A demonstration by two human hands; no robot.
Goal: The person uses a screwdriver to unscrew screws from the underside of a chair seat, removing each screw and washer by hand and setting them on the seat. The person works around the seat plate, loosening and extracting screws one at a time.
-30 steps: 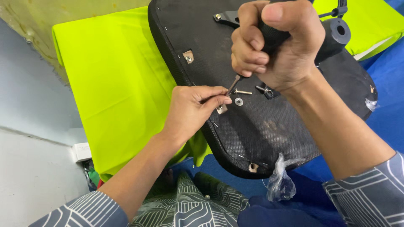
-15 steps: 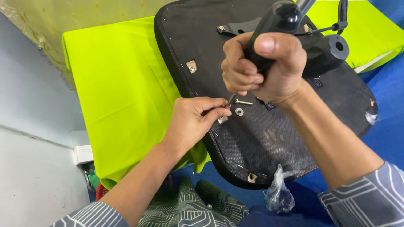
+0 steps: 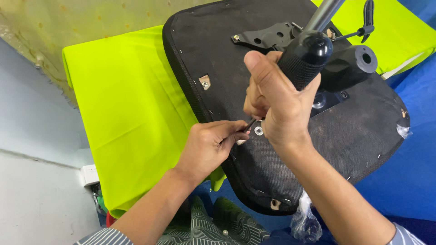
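Head view: we grip black screwdriver handle in right hand, fingers wrapped tight. Our left hand pinches thin shaft near tip, fingers closed. Tip meets upturned black seat base near its left edge, just beside small washer. Seat base lies on lime-green cloth. Clear plastic bag hangs at seat's near edge.

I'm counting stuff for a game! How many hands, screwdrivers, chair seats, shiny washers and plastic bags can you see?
Hands: 2, the left hand and the right hand
Screwdriver: 1
Black chair seat: 1
Loose washer: 1
Clear plastic bag: 1
Total: 6
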